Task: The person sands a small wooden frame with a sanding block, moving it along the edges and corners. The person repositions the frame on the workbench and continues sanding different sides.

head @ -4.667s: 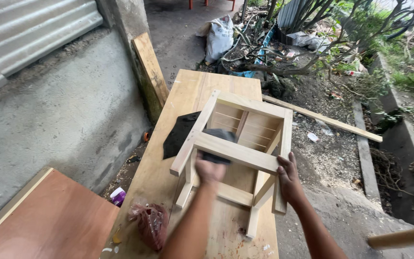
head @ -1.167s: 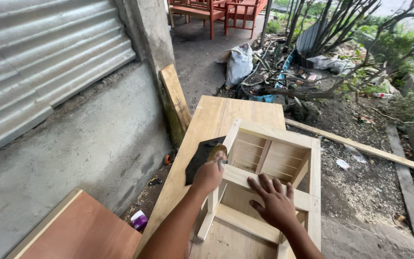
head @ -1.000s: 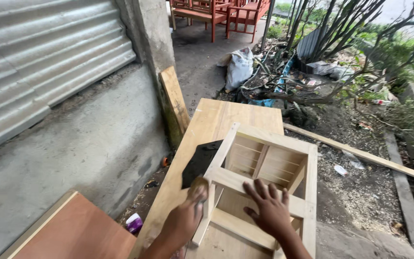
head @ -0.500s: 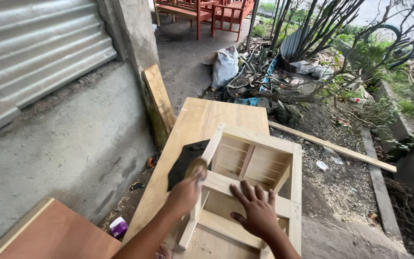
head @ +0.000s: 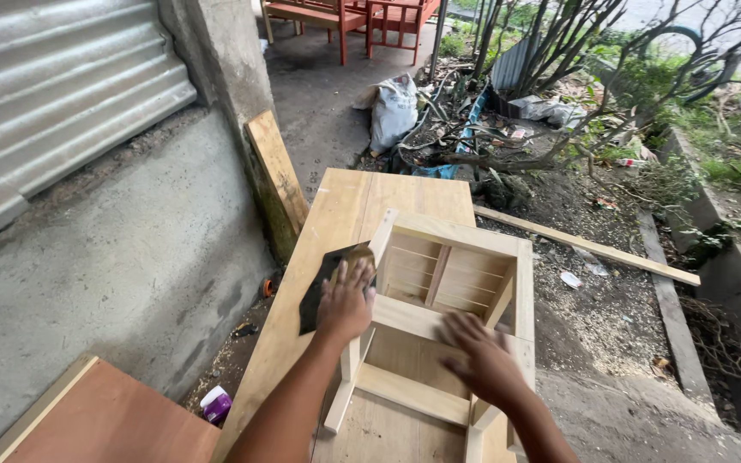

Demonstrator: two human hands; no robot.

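Desk (head: 345, 206): long pale board, its left edge near a concrete wall (head: 105, 249), open gravel to the right. Frame (head: 452, 283): unfinished wooden stool on its side, open and empty. Left hand (head: 345, 302) presses a sanding pad (head: 355, 255) against the frame's leg; right hand (head: 482, 360) lies flat, fingers spread, on a rail.

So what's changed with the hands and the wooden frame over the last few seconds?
The left hand, pressing a sanding pad, slid from the near cross rail up along the left side rail of the unfinished wooden frame. The right hand shifted from the frame's right leg to lie flat on the near cross rail. Frame, plywood workbench and black sheet stayed put.
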